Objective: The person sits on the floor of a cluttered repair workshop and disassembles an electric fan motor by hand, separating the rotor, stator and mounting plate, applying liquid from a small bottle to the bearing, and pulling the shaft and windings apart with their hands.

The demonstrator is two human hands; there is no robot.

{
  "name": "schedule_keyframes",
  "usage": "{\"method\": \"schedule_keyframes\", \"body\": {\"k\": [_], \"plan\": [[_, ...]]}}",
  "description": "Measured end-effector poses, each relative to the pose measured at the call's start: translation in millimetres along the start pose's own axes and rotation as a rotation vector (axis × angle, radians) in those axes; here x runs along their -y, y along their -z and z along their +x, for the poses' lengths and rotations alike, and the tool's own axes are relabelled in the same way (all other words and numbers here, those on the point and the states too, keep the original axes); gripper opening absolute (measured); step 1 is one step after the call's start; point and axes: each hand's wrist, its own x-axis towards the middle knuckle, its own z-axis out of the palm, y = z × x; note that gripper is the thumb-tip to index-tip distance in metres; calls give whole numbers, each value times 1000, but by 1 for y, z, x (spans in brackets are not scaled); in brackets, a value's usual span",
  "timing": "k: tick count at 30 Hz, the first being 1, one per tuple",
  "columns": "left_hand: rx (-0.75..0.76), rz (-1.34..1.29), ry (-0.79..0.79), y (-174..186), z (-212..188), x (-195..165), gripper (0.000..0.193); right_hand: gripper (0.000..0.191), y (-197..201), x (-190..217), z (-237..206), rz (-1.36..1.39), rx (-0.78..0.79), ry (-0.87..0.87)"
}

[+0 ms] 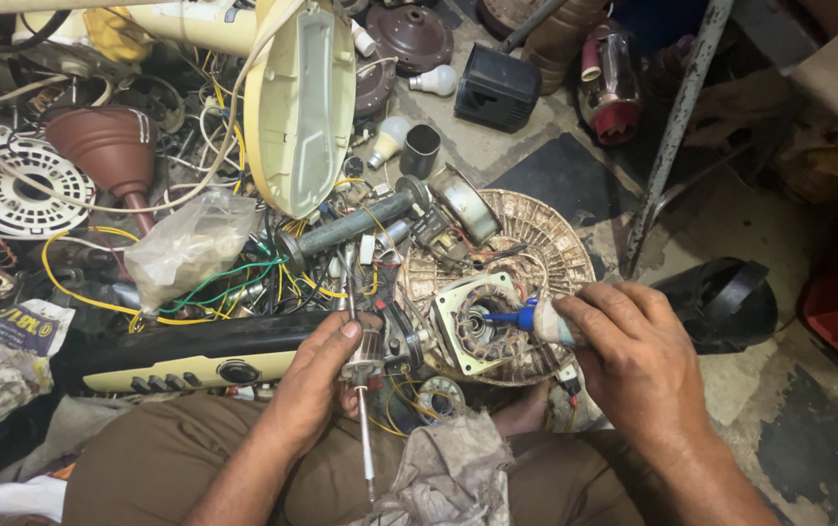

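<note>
A person's left hand (316, 375) clamps a motor rotor (362, 362) with its shaft pointing to six o'clock; the right hand (633, 365) grips a blue-nozzled bottle (536, 319), tip in the stator (482, 326) at its nine o'clock.

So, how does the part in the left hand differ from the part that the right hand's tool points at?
The left hand holds a rotor: a slim piece on a long thin shaft, lifted clear. The stator under the right hand is a squarish pale frame with a round opening, lying flat on a round slotted grille. The blue-tipped bottle points into it. Both are dusty motor parts.
</note>
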Motion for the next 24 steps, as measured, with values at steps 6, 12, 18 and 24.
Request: {"method": "schedule_keyframes", "body": {"k": [6, 12, 18, 24], "plan": [[-1, -17, 7, 0, 2, 0, 37, 54, -5, -6, -5, 33, -10, -47], [-14, -7, -7, -1, 2, 2, 38, 52, -27, -33, -42, 423, -186, -367], [-60, 2, -11, 1, 6, 7, 37, 56, -77, -122, -63, 395, -313, -655], [-77, 39, -69, -3, 3, 5, 38, 56, -166, -189, -67, 240, -1, -917]]}}
